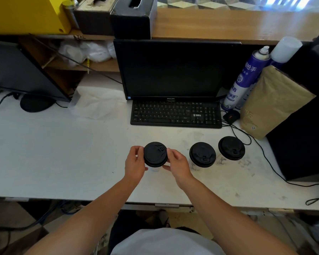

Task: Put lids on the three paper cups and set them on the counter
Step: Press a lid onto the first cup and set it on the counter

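Observation:
Three paper cups with black lids stand in a row on the white counter [63, 153]. The left cup's black lid [155, 154] sits between my two hands, and only a sliver of its white cup [155, 169] shows below. My left hand [134, 162] grips the lid's left rim; my right hand [177, 162] grips its right rim. The middle lidded cup [202, 154] stands just right of my right hand. The right lidded cup [231, 148] stands beyond it, untouched.
A black keyboard [175, 114] and monitor [173, 70] lie behind the cups. A mouse [231, 115], spray can [245, 78], brown paper bag [273, 102] and a black box [302, 126] crowd the right. Cables [265, 159] trail across the counter's right side. A second monitor [17, 70] stands far left.

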